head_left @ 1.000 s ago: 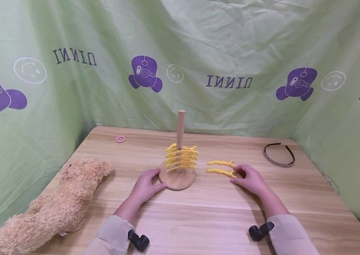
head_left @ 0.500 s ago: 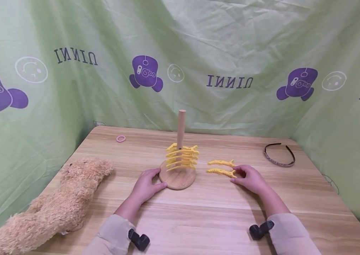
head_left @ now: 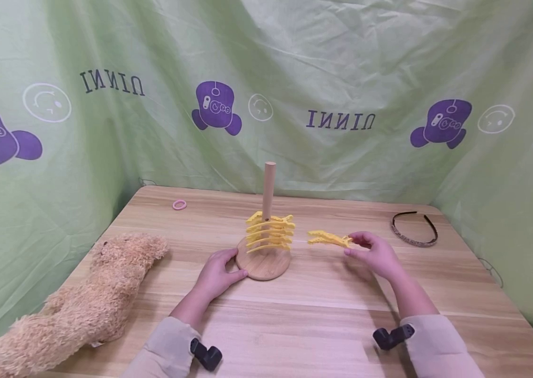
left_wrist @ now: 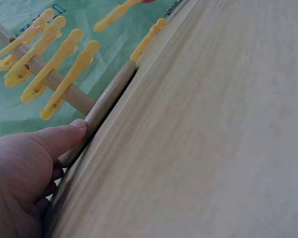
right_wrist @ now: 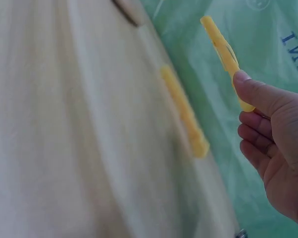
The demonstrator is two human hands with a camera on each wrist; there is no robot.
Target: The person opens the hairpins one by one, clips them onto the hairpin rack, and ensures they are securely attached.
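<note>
My left hand [head_left: 216, 274] grips the edge of a wooden stand's round base [head_left: 264, 269], thumb [left_wrist: 72, 133] on its rim in the left wrist view. Several yellow hair clips [head_left: 270, 226] are clamped one above another on the stand's upright rod [head_left: 269, 191]. To the right, my right hand [head_left: 376, 256] pinches one end of another yellow hair clip [right_wrist: 222, 49], held up above the table between thumb and fingers. A second loose hair clip [right_wrist: 184, 111] lies on the table below it; the two overlap in the head view.
A fluffy tan plush toy [head_left: 106, 286] lies along the left side. At the back left is a pink ring [head_left: 179, 205]. A sparkly headband [head_left: 415, 242] lies at the right, and a green printed cloth [head_left: 342, 63] hangs round the wooden table [head_left: 290, 336].
My right hand has risen from the table, lifting the nearer loose hair clip with it. The left hand stays on the stand's base.
</note>
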